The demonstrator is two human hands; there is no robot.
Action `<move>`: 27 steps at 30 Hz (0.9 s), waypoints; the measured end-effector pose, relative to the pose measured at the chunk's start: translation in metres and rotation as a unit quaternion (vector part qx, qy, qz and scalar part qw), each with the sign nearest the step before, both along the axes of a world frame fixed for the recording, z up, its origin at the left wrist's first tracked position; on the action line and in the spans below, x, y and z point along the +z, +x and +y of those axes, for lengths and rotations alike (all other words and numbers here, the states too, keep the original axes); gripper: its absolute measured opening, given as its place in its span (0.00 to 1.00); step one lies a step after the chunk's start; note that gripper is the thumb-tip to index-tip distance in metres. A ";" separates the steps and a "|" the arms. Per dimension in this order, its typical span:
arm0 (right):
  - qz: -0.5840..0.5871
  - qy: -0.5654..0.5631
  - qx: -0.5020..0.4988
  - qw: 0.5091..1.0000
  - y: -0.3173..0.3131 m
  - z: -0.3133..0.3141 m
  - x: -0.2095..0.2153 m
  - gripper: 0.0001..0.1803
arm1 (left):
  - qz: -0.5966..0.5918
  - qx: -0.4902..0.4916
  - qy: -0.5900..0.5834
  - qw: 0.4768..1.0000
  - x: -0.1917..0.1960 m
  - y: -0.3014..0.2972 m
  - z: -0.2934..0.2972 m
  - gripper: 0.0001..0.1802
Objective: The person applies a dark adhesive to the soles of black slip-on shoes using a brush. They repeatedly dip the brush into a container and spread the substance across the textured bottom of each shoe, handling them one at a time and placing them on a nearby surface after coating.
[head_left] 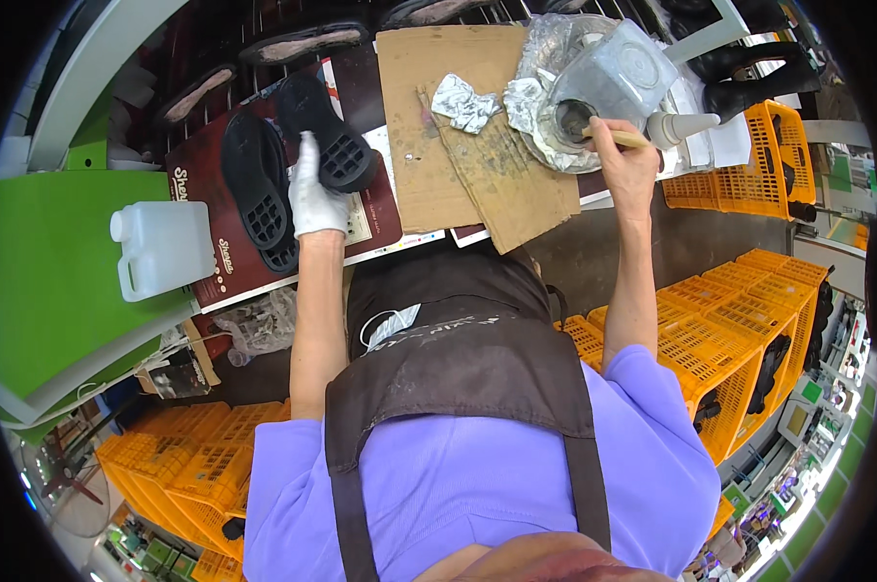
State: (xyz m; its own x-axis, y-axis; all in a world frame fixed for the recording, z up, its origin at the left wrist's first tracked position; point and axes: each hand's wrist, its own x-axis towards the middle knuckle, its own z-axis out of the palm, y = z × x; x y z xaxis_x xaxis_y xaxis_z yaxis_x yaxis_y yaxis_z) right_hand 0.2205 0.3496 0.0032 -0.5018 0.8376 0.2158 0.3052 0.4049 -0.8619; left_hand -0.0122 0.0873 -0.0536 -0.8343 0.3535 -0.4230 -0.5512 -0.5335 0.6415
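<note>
Left hand (pixel 317 194) in a white glove, closed around the heel of a black shoe sole (pixel 330 136), tread side up, on the dark red sheet (pixel 380 209) at the bench edge. Right hand (pixel 627 165) bare, gripping a brush with pale handle (pixel 618 138), its tip down in the small glue pot (pixel 576 118) wrapped in crumpled foil (pixel 545 58). Sole probably light, rubbery and a little flexible, not fragile; best grip likely at the narrow heel end, as now, away from the tread face. Second black sole (pixel 259 189) just beside the first one, touching or nearly so. Between both hands a stained cardboard sheet (pixel 458 107) with a foil scrap (pixel 464 102). White plastic jug (pixel 162 247) to the left on a green surface (pixel 41 281). White squeeze bottle (pixel 681 124) near the brush. Orange crates (pixel 729 320) low at right.
</note>
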 end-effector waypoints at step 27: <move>-0.118 0.009 0.223 0.968 0.029 0.016 0.051 0.09 | 0.023 -0.187 0.333 0.924 0.027 0.017 0.010 0.37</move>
